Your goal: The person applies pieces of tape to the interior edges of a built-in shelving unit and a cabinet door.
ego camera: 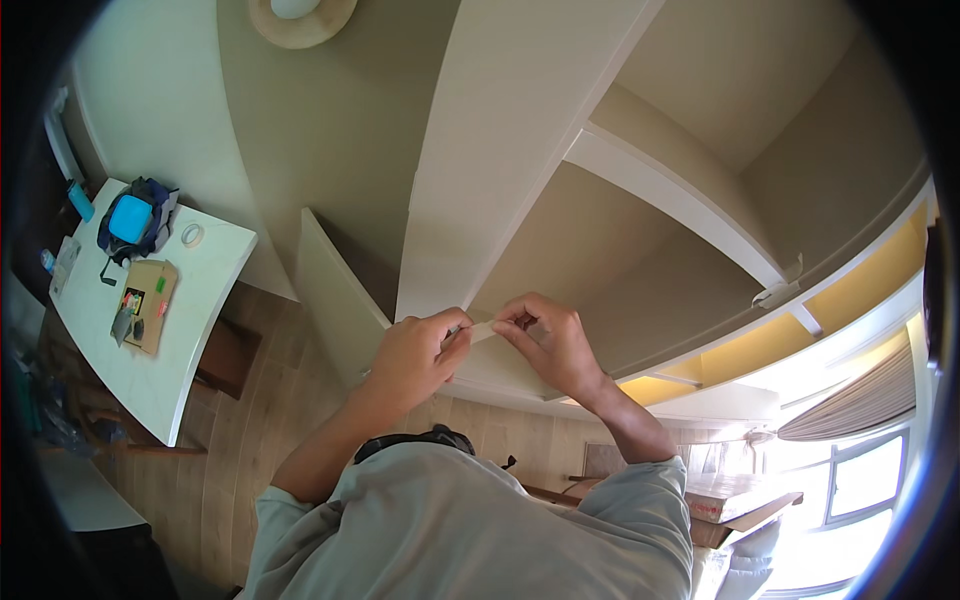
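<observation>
Both of my hands are raised before my chest, in front of the open shelf unit. My left hand (424, 349) grips one end of a short pale strip (481, 331) that looks like tape. Its other end is pinched between the thumb and finger of my right hand (551, 337). The strip spans the gap between the hands. Behind them stand the cabinet's upright panel (480, 172) and a shelf board (682, 199). A pale scrap (778, 291) clings to the far end of that board. Whatever my left palm covers is hidden.
To the left, a white table (217, 262) bears a backpack (154, 225), a tape roll (192, 235), a cardboard box (160, 307) and a blue bottle (79, 200). A cabinet door (337, 300) stands ajar. Cardboard packages (731, 495) lie at the lower right, near a window.
</observation>
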Available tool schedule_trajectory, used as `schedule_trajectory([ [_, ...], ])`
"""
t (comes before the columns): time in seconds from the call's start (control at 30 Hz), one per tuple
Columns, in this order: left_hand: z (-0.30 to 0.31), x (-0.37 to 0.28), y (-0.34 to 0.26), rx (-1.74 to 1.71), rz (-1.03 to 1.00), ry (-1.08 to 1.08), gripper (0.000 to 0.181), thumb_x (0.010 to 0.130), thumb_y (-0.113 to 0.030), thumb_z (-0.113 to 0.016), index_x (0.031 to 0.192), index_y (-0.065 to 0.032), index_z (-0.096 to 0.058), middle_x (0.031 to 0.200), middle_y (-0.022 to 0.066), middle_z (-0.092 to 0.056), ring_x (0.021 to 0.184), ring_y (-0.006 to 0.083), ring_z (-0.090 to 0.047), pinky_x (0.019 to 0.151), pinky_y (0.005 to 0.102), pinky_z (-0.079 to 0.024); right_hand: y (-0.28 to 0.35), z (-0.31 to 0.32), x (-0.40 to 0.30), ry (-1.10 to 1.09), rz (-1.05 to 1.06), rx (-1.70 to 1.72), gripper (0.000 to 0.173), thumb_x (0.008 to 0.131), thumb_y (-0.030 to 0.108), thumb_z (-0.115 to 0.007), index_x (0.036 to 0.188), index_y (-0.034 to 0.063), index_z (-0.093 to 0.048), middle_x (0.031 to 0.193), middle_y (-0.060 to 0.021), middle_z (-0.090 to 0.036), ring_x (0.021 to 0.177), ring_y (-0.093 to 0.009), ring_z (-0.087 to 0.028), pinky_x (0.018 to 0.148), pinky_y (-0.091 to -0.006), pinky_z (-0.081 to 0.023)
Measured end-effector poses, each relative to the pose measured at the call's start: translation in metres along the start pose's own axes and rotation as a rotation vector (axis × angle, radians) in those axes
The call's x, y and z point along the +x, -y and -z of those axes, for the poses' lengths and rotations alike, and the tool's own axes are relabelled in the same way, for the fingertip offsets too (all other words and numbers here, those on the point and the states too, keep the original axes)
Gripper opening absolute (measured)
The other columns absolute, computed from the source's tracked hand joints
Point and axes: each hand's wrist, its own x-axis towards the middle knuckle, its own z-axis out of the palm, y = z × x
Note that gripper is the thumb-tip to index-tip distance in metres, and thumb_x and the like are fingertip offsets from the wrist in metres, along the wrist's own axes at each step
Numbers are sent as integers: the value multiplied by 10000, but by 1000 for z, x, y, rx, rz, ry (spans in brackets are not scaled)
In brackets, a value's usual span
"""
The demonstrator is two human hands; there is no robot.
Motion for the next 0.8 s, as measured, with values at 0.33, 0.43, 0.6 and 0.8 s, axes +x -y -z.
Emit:
schedule_trajectory([
  [0.33,-7,-3,18,249,-72,-109,226,1037,-280,-688,1084,-67,-746,791,126,-739,694,281,-737,630,400,-541,-1,0,15,225,-8,-71,126,926,52,-791,1044,14,-774,882,-128,-717,802,-278,-684,744,-400,-560],
  [0.43,-17,2,36,156,-60,-59,240,1014,-328,-708,1102,-112,-762,923,145,-767,821,348,-748,709,456,-564,-10,-7,15,224,12,-114,114,899,46,-799,1009,16,-787,869,-145,-709,840,-325,-683,756,-423,-551],
  [0.6,-25,-7,40,132,-62,2,257,1015,-354,-664,1064,-123,-764,919,126,-771,886,373,-733,776,507,-555,-8,-9,2,256,15,-183,103,864,-5,-822,960,18,-791,856,-118,-714,765,-238,-659,641,-358,-507],
  [0.8,-15,-23,48,33,-2,-40,240,983,-290,-666,1027,-75,-764,790,101,-725,684,278,-690,648,421,-519,-16,-28,12,336,47,-98,123,831,-48,-823,920,11,-763,863,-101,-702,761,-224,-633,629,-353,-490],
])
